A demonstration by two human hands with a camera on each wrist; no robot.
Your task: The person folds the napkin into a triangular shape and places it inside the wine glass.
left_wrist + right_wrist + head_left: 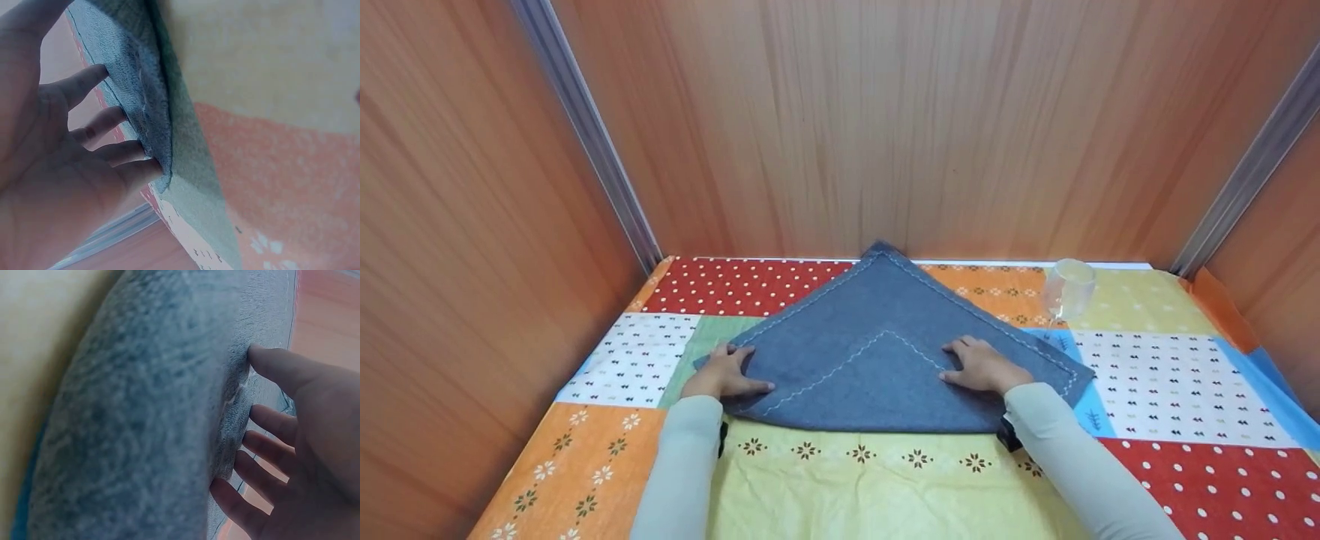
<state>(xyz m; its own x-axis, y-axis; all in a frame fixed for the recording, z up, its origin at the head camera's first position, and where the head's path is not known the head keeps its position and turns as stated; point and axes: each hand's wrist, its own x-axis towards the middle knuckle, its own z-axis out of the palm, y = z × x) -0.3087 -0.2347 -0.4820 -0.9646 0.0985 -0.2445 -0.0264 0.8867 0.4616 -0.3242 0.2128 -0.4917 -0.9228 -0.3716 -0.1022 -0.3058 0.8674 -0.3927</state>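
Gray cloth [851, 382], folded and laid to a point

The cloth lies mid-frame in the head view on a patterned tablecloth [885, 491], tip at top centre, bowed fold along the bottom. The left hand [724, 374], fingers spread and gripping nothing, touches its left side; the right hand [982, 367], equally loose, rests on its right half. This looks like smoothing, best done with light, even fingertip pressure outward, without dragging the bottom fold askew. The left wrist view shows fingertips at the cloth's edge, palm off it; the right wrist view shows the fold's thick roundness. Only the head view shows the clear cup [1069, 289], right of centre.
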